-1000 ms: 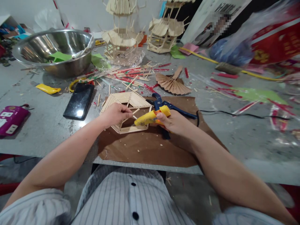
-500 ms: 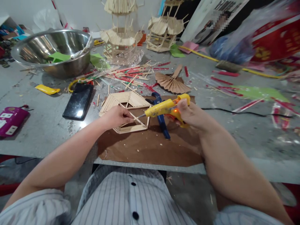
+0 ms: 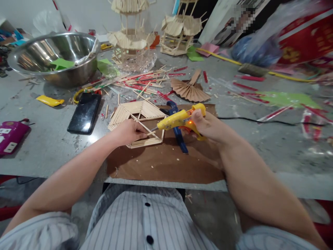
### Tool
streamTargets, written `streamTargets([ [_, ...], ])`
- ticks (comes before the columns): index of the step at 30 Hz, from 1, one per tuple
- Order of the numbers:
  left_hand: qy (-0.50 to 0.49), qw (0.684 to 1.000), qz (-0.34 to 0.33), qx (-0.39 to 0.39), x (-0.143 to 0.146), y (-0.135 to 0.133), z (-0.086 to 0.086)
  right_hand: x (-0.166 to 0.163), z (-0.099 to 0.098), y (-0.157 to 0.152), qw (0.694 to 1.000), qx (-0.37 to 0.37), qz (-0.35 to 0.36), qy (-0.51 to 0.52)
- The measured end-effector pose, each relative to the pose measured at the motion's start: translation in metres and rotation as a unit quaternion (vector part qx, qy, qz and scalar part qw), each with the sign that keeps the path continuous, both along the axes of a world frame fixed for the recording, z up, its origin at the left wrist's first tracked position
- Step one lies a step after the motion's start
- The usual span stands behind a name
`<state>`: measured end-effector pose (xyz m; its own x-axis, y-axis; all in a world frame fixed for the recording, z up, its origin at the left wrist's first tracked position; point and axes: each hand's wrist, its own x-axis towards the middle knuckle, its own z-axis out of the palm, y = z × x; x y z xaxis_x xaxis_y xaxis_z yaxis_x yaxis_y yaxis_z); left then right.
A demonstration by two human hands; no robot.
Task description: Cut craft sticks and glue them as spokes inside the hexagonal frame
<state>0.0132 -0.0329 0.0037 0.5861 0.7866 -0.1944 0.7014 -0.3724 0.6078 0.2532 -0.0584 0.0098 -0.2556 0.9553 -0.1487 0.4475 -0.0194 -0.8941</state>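
My right hand [image 3: 204, 122] is wrapped round a yellow hot glue gun [image 3: 173, 119], its small light glowing orange. The nozzle points left, close to a short wooden stick [image 3: 151, 133] pinched in my left hand [image 3: 132, 132]. I cannot tell whether nozzle and stick touch. Below the left hand lies a many-sided frame of wooden sticks [image 3: 153, 111], some of its sections filled with sticks side by side. A brown sheet [image 3: 161, 166] is under the frame. Behind the glue gun, a dark blue clamp-like tool [image 3: 179, 133] rests on the sheet.
A black phone [image 3: 85, 113], a yellow utility knife [image 3: 50, 100] and a steel bowl [image 3: 52, 76] stand left. Loose sticks [image 3: 140, 81] and a folded paper fan [image 3: 189, 88] lie behind. Stick towers [image 3: 132, 43] stand at the back. A black cable [image 3: 249, 119] runs right.
The stick in my left hand now shows more clearly, angled up to the right near the nozzle. The whole view has shifted slightly; both hands keep their hold.
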Motion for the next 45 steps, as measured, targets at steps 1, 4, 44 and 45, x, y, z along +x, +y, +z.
streamTargets([
  [1, 0.0, 1.0, -0.004, 0.006, -0.0001, 0.0001, -0.0006, -0.0003, 0.0, 0.0001, 1.0, 0.001, 0.002, -0.001],
  [4, 0.0, 1.0, -0.014, 0.019, -0.0007, 0.0005, -0.0027, -0.0014, 0.0, 0.0003, 1.0, 0.002, 0.001, 0.001],
  [44, 0.076, 0.993, -0.067, 0.057, 0.0003, -0.0023, 0.0023, -0.0036, -0.0011, 0.0018, 0.999, -0.004, -0.031, 0.02],
  [45, 0.078, 0.993, -0.068, 0.057, 0.0007, -0.0024, 0.0025, -0.0034, -0.0015, 0.0019, 0.999, -0.003, -0.031, 0.021],
])
